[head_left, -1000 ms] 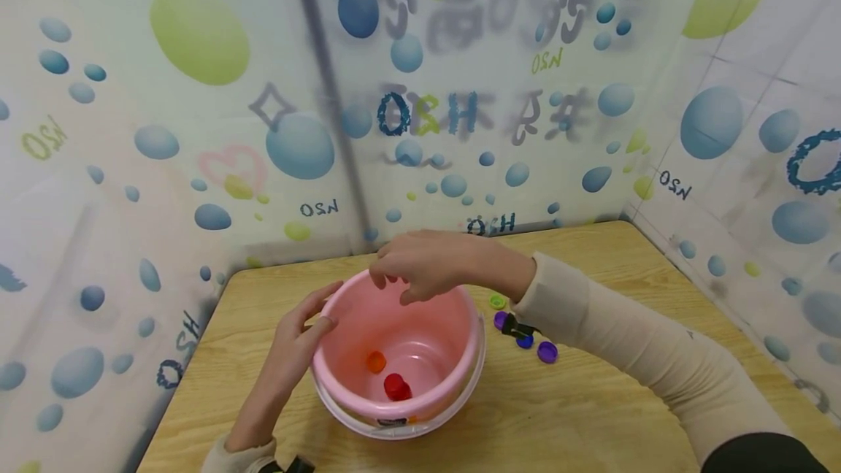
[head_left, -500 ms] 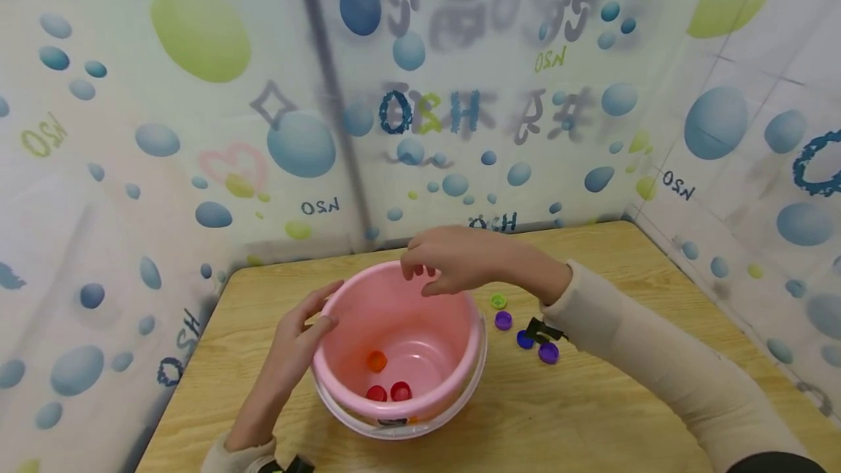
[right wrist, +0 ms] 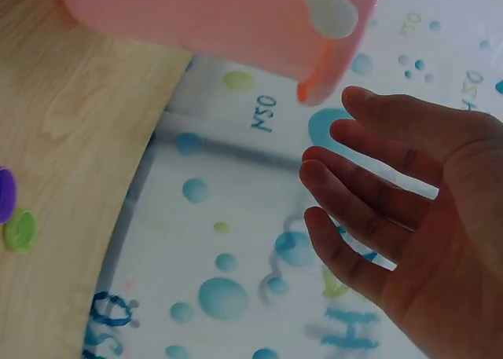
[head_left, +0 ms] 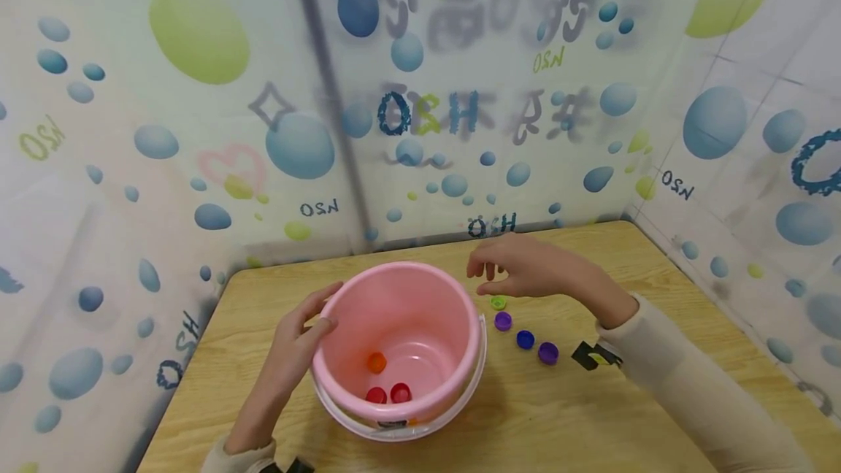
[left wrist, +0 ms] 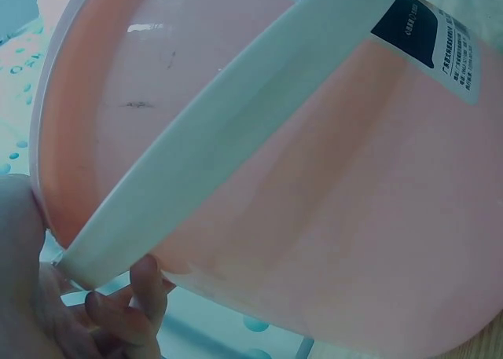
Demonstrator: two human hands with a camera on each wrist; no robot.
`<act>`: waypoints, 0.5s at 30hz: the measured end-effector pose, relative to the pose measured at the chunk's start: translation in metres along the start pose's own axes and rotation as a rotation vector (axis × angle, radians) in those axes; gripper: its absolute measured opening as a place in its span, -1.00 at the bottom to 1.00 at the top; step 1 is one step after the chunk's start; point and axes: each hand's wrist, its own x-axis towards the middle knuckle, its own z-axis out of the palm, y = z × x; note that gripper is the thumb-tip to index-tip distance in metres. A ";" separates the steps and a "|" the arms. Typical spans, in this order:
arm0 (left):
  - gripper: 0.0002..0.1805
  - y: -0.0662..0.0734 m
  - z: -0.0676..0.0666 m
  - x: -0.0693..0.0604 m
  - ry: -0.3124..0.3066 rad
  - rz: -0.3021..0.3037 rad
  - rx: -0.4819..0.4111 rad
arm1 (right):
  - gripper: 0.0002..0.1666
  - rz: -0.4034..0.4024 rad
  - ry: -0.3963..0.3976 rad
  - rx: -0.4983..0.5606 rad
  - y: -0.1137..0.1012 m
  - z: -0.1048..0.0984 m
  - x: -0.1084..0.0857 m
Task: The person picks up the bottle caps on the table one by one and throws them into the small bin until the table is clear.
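Note:
A pink bucket stands on the wooden table, with two red bottle caps and an orange bottle cap inside at the bottom. My left hand grips the bucket's left rim, thumb at the lip. In the left wrist view, its curled fingers show below the white handle. My right hand hovers right of the bucket, above a green bottle cap. The right wrist view shows that hand with relaxed, spread fingers and nothing in them.
Right of the bucket, two purple caps and a blue cap lie on the table in a loose row with the green one. Walls covered in a bubble-print sheet stand close behind the table and at both sides.
My right hand has moved right, from over the bucket to beside it. Where one red shape showed in the bucket a second ago, two separate red caps now lie. The left hand has stayed put.

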 end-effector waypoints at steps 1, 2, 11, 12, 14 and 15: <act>-0.48 0.000 0.000 0.000 0.000 -0.001 0.001 | -0.78 0.020 0.002 0.010 0.004 0.002 -0.004; -0.48 0.000 0.000 0.000 0.000 0.000 0.002 | -0.78 0.042 0.004 0.019 0.009 0.005 -0.008; -0.48 0.000 0.000 0.000 0.001 0.002 -0.003 | -0.80 0.147 0.119 0.090 0.044 0.025 -0.042; -0.48 0.000 0.000 0.000 0.002 0.003 0.000 | -0.80 0.156 0.129 0.100 0.047 0.027 -0.046; -0.48 -0.001 0.000 0.000 0.002 0.003 0.000 | -0.81 0.173 0.149 0.115 0.052 0.032 -0.053; -0.48 -0.001 0.000 0.000 0.001 0.000 -0.002 | -0.81 0.183 0.157 0.127 0.055 0.035 -0.056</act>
